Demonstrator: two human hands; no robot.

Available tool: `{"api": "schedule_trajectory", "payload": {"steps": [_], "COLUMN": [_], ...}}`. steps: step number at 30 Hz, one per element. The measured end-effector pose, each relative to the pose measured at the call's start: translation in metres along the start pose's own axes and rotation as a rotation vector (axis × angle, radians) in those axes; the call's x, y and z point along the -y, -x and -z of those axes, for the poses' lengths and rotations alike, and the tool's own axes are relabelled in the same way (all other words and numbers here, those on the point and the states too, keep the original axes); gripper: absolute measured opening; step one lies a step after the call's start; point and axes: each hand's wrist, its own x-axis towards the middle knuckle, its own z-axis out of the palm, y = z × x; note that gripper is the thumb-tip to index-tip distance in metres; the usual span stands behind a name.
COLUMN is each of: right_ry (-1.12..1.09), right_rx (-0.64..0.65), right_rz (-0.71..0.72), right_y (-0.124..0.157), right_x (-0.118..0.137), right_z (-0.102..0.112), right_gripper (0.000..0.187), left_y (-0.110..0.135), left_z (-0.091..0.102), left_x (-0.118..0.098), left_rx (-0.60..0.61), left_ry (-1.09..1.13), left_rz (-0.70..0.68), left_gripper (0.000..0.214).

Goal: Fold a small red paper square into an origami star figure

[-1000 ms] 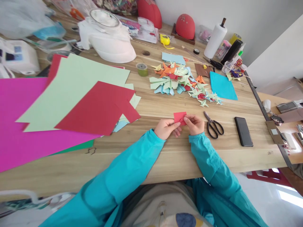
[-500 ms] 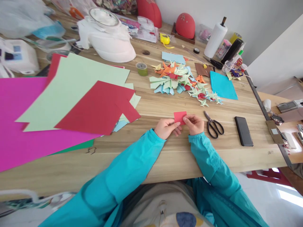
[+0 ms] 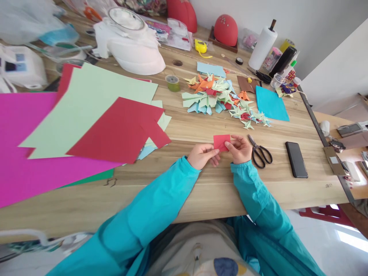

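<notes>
A small folded red paper piece (image 3: 220, 141) is held just above the wooden table (image 3: 201, 191) near its front edge. My left hand (image 3: 202, 155) pinches its lower left corner, fingers closed. My right hand (image 3: 240, 148) grips its right side with thumb and fingers closed on it. Both arms wear teal sleeves. Black-handled scissors (image 3: 260, 152) lie just to the right of my right hand.
A heap of folded paper shapes (image 3: 221, 100) lies beyond my hands. Large sheets, red (image 3: 120, 130), pale green (image 3: 86, 103) and magenta (image 3: 25, 153), cover the left. A black phone (image 3: 296, 165), a blue sheet (image 3: 271, 104), a white appliance (image 3: 130, 46) and a paper towel roll (image 3: 261, 48) stand around.
The red piece and my right hand have shifted slightly right and up, toward the scissors. My left hand has stayed in place.
</notes>
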Motion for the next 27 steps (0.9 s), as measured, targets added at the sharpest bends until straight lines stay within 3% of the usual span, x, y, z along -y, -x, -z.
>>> {"api": "schedule_trajectory", "payload": {"steps": [11,20,23,27], "right_ry": [-0.022,0.012,-0.020,-0.046], "right_rx": [-0.014,-0.001,0.026,0.077], "right_rz": [-0.066,-0.058,-0.082,-0.104], "right_y": [-0.0031,-0.0065,-0.0041,0.0007], "right_x": [0.0045,0.0037,0.0034,0.0036], "right_z": [0.0042,0.0071,0.0042,-0.0005], "right_gripper": [0.043,0.041,0.040,0.038], "left_y": [0.0002,-0.0033,-0.0016,0.0006], "left_z": [0.0019,0.0052,0.0041,-0.0007], "left_x": [-0.0022,-0.0002,-0.0018,-0.0031], "left_rx": [0.106,0.059,0.060,-0.037], "left_ry": [0.033,0.118,0.122,-0.021], "left_rz": [0.012,0.063,0.036,-0.012], "left_gripper": [0.021,0.010,0.015,0.028]}}
